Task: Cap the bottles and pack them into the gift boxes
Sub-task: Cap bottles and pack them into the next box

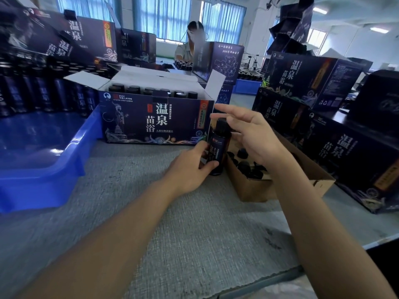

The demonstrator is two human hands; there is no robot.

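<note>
left hand [192, 169]: fingers were wrapped round the upright bottle [217, 147].
right hand [250, 134]: fingers were spread wide beside the cap [221, 124].
gift box [155, 121]: was seen just beyond the fingertips.

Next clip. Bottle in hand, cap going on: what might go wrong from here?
1. The right hand lies on the cap with fingers splayed, not wrapped round it, so the cap may seat crooked or end up loose.
2. The left hand grips the bottle low down, right beside the cardboard tray of loose caps; a slip might tip it into the tray.
</note>
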